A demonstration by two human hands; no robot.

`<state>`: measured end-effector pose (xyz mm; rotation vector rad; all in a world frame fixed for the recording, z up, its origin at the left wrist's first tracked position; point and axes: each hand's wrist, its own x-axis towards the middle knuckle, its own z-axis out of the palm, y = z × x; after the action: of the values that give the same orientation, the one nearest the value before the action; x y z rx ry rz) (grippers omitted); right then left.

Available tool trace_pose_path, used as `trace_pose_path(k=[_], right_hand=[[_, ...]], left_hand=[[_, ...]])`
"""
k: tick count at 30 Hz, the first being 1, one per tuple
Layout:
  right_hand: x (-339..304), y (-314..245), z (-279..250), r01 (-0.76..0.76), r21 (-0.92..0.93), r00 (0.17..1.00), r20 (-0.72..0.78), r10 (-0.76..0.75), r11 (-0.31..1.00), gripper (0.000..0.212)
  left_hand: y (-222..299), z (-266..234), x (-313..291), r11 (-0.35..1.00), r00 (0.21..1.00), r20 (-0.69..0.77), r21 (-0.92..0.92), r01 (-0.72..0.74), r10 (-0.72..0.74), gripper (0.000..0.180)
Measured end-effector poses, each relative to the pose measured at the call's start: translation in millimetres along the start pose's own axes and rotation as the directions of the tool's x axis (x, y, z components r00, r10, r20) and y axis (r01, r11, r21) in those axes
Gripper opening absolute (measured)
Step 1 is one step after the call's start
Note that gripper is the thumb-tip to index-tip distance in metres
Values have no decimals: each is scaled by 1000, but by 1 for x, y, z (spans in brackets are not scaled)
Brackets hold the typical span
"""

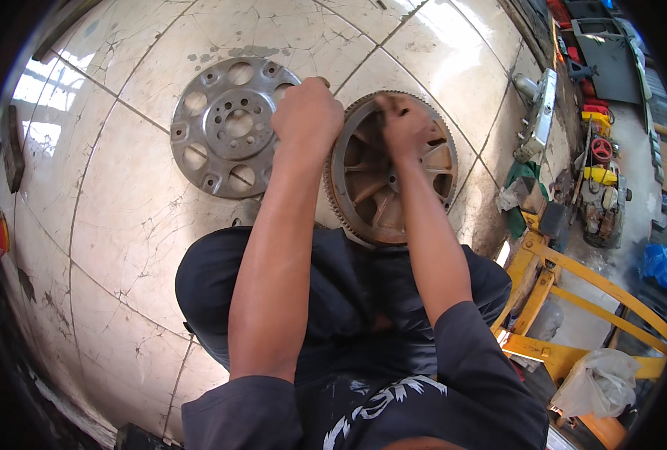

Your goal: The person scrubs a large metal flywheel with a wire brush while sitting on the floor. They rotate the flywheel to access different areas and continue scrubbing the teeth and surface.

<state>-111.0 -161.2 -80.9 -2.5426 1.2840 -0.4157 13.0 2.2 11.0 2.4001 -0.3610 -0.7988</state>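
So the steel flexplate [236, 150] and the rusty, toothed flywheel [386, 206] lie side by side on the tiled floor [123, 225] — laid out separately, I'd say, but how much is done or left doesn't show. Left hand [307, 112] is curled at the flexplate's edge, right hand [408, 131] blurry over the flywheel — can't tell if either grip's pinching anything.

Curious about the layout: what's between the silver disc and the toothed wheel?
The head view shows the left hand and forearm between the silver disc and toothed wheel.
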Motion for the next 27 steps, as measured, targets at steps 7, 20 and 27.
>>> trace_pose_path(k=[7, 20, 27], right_hand=[[-37, -21, 10, 305, 74, 951, -77, -300, 950, 47], [-6, -11, 3, 82, 300, 997, -16, -81, 950, 24], [-69, -28, 0, 419, 279, 904, -35, -427, 864, 15]], left_hand=[[1, -5, 0, 1000, 1000, -12, -15, 23, -23, 48], [0, -2, -4, 1000, 1000, 19, -5, 2, -2, 50], [0, -2, 4, 1000, 1000, 3, -11, -9, 9, 49]])
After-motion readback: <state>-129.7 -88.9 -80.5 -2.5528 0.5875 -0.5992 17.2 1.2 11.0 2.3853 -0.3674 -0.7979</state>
